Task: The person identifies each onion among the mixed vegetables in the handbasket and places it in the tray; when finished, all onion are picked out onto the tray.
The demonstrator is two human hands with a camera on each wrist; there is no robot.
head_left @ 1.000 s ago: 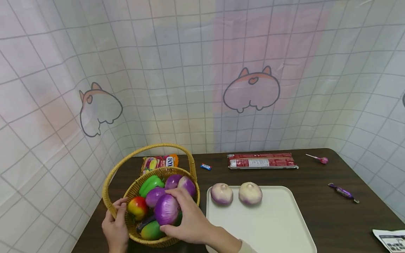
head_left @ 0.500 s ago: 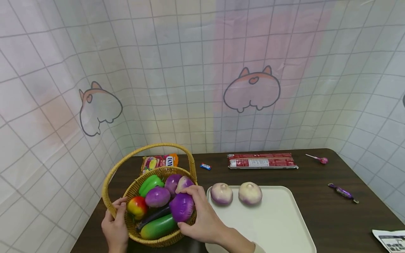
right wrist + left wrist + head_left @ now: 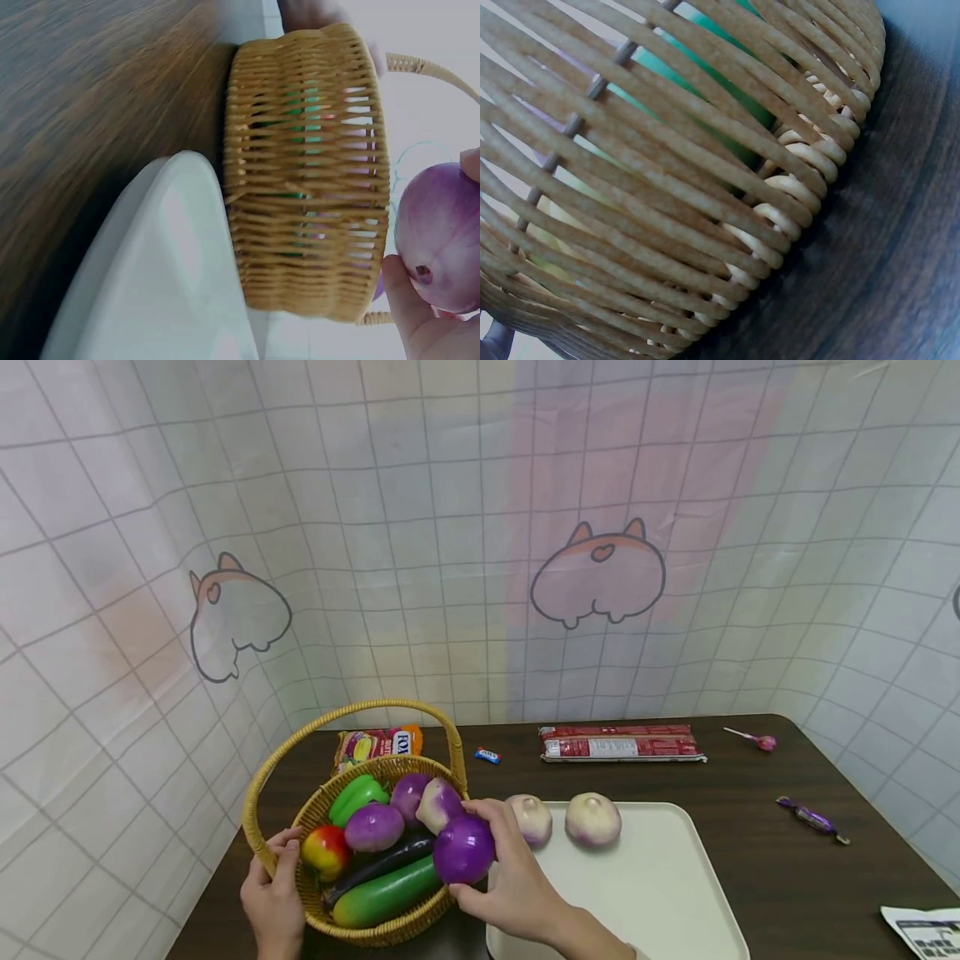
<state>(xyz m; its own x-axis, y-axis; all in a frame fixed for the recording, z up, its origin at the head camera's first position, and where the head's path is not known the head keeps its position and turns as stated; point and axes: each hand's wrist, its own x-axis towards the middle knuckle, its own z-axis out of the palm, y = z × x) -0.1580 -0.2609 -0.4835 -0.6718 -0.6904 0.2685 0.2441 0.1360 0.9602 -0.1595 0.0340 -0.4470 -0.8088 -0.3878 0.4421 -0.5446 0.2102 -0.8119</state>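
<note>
Your right hand (image 3: 517, 881) had carried the onion (image 3: 463, 848) from inside the basket (image 3: 390, 927) to its right rim, fingers curled around it; your left hand (image 3: 273, 897) still gripped the left rim.

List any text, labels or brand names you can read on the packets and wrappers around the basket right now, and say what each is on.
"FOX": partly hidden letters on the orange and pink snack bag behind the woven wicker basket.
Long red packet with white label: print too small to read.
Small blue wrapped candy: unreadable.
White printed paper sheet at the table's right edge: dark print, blurred.
Purple candy wrapper and pink lollipop: no legible text.
</note>
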